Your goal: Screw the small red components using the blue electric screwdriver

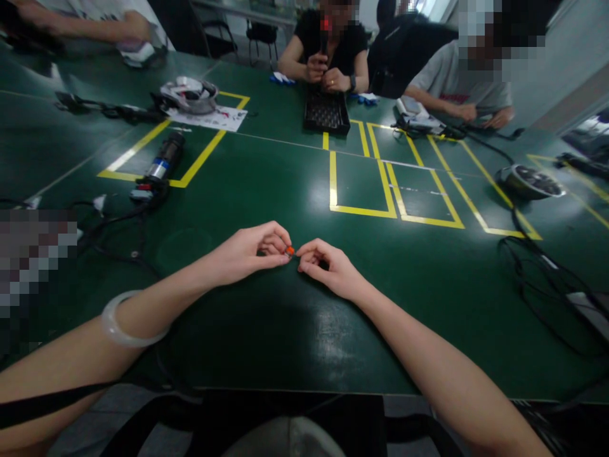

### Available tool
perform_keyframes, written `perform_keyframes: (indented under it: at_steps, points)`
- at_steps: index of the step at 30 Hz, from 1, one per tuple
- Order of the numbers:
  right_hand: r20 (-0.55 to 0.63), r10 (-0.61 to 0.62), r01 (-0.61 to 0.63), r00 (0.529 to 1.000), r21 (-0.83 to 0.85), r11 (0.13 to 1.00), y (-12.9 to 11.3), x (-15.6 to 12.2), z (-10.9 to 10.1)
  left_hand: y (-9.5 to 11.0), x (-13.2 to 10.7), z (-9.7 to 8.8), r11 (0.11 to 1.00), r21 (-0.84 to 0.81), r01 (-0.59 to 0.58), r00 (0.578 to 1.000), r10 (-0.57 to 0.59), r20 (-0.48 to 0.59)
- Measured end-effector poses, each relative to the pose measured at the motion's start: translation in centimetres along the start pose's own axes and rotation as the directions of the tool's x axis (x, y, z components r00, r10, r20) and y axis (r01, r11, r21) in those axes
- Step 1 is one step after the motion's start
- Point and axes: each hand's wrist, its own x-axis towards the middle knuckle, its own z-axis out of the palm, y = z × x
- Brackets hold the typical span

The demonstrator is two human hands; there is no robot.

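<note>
Left hand (247, 254) grip: thumb and forefinger pinched tight on a small orange-red piece (289, 251), apparently hard plastic, just above the glossy dark-green counter (295, 330). Right hand (328, 270) grip: pinched narrow against the piece's other end. Judged mid-handling: the piece is in hand, not set down. A smooth translucent white bangle (118, 320) rings the left wrist.

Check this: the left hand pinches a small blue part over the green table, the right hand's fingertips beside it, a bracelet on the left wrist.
One error: the part in the left hand is orange-red, not blue, as the head view shows. The right hand, table and bracelet are as stated.
</note>
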Motion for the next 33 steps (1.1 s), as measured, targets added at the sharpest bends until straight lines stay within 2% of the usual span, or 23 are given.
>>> perform_keyframes:
  at_steps: [3, 7, 10, 14, 18, 26, 33]
  points:
    - [-0.002, 0.015, -0.014, 1.000, 0.074, 0.997, 0.1, 0.0, 0.3, 0.2, -0.2, 0.8, 0.999, -0.044, 0.017, 0.998, -0.014, 0.068]
    - [-0.010, 0.031, -0.029, 0.999, 0.120, 0.992, 0.3, 0.0, 0.3, 0.0, -0.3, 0.5, 0.999, -0.030, 0.038, 0.996, -0.035, 0.083]
    - [-0.008, 0.030, -0.028, 1.000, 0.151, 0.988, 0.4, 0.1, 0.4, -0.2, -0.2, 0.7, 0.996, -0.080, 0.032, 0.997, -0.025, 0.077]
    - [0.001, 0.041, -0.040, 0.999, 0.108, 0.993, 0.2, 0.1, 0.5, -0.3, -0.2, 1.3, 0.991, -0.133, 0.007, 0.996, 0.005, 0.087]
    - [-0.010, 0.045, -0.044, 0.999, 0.085, 0.995, 0.1, 0.0, 0.4, -0.3, -0.2, 1.5, 0.994, -0.106, -0.029, 0.996, 0.038, 0.083]
    - [-0.001, 0.025, -0.025, 1.000, 0.143, 0.989, 0.0, 0.0, 0.5, -0.4, -0.3, 1.3, 0.996, -0.069, -0.060, 0.995, 0.066, 0.077]
    - [0.015, 0.082, -0.084, 0.996, 0.173, 0.981, -0.1, 0.1, 0.4, -0.4, -0.3, 1.2, 0.988, 0.001, -0.151, 0.987, 0.151, 0.060]
